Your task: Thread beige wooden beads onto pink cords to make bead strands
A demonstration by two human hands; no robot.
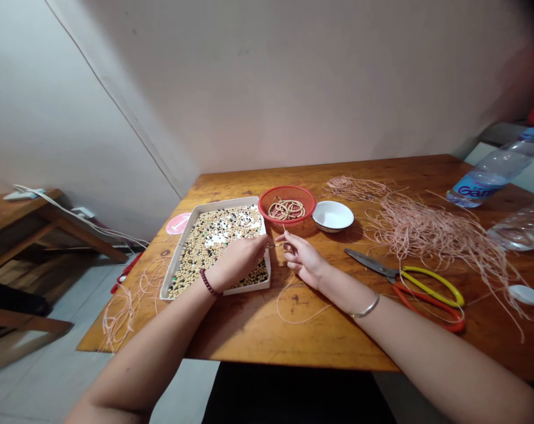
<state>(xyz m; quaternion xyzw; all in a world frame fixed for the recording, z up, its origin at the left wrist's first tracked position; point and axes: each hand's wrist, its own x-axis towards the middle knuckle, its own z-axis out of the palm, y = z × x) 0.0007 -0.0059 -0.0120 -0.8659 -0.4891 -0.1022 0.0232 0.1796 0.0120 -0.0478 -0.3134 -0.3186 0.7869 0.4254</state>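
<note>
Cord pinched mid-frame, elbow room low

Lower centre, the wooden table's (249,331) front edge leaves my forearms room. At right, the scissors (397,274) lie handles nearer me, probably for easy pickup. At centre, my left hand (245,254) and right hand (305,260) have fingertips pinched together on a thin cord (288,321), likely to steady it. The bead tray's (249,287) rim passes under my left wrist. Beyond sit a red basket (287,223) and white bowl (332,224); the cord pile (438,227) crowds the right
</note>
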